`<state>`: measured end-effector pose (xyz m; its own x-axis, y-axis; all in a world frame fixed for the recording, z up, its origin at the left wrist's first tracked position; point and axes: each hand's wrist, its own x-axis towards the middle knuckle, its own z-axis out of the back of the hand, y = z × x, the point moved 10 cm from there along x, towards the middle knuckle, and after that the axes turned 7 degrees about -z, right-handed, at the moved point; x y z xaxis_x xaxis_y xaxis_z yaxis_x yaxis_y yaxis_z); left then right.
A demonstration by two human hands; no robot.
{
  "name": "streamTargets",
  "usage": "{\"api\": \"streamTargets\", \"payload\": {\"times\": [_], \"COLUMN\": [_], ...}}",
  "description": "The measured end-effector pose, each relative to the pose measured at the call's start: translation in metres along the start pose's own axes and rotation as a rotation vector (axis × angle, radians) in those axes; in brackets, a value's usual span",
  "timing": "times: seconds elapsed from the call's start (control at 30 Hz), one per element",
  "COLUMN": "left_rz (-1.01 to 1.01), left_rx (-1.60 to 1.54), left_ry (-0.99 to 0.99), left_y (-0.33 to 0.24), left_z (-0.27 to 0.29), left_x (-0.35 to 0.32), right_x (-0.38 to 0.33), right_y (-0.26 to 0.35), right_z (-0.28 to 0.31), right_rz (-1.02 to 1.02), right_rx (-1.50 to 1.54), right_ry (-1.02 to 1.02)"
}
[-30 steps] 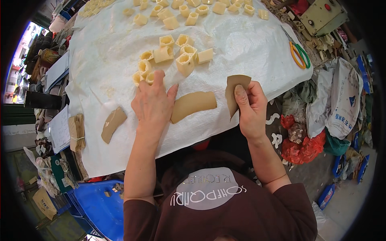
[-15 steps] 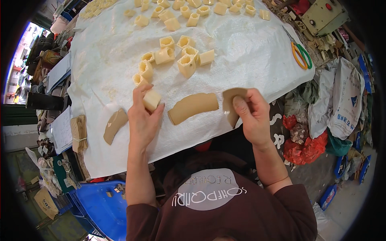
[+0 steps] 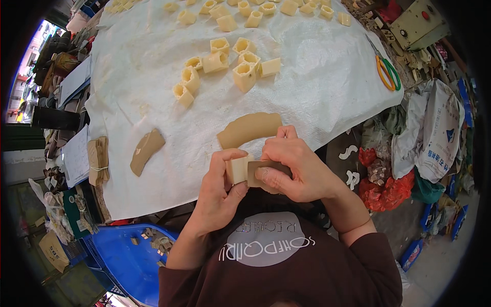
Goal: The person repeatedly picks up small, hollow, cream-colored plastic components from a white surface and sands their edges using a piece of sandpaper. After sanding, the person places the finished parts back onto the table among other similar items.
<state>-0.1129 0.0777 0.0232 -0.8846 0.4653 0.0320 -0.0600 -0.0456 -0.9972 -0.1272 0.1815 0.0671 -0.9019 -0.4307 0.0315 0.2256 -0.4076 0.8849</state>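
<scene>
My left hand [image 3: 220,189] grips a cream-coloured hollow block [image 3: 237,170] between thumb and fingers, close to my body at the table's front edge. A curved tan strip [image 3: 265,174], looking like sandpaper or stiff card, is pinched in my right hand [image 3: 302,166]. The strip's end meets the block's right side; my fingers cover much of both. Just beyond my hands a second curved tan strip [image 3: 249,128] lies flat on the white sheet [image 3: 153,194]. Another curved strip [image 3: 147,152] rests farther left. Several similar hollow blocks [image 3: 244,77] stand in a cluster ahead.
Scissors [image 3: 387,69] with orange and green handles lie at the right edge. A banded tan bundle [image 3: 98,160] sits at the left edge. More blocks [image 3: 226,23] are spread along the far side. Below left is a blue tub [image 3: 128,256]; red bags [image 3: 391,192] hang at right.
Both hands have come together and nearer my body. The block has moved right and the strip left, so they now meet. The view has shifted slightly.
</scene>
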Motion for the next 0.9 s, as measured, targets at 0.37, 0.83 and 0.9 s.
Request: {"api": "streamTargets", "payload": {"times": [0.37,0.83,0.9], "left_rz": [-0.005,0.013,0.034], "left_rx": [-0.095,-0.085,-0.066], "left_ry": [0.014,0.036,0.059], "left_y": [-0.004,-0.002,-0.001], "left_z": [-0.011,-0.016,-0.017], "left_x": [-0.001,-0.001,0.000], "right_x": [-0.002,-0.001,0.000], "right_y": [-0.011,-0.008,-0.007], "right_z": [-0.003,0.000,0.003], "right_rz": [-0.102,-0.053,-0.025], "right_rx": [0.135,0.069,0.014], "right_ry": [0.058,0.050,0.027]}}
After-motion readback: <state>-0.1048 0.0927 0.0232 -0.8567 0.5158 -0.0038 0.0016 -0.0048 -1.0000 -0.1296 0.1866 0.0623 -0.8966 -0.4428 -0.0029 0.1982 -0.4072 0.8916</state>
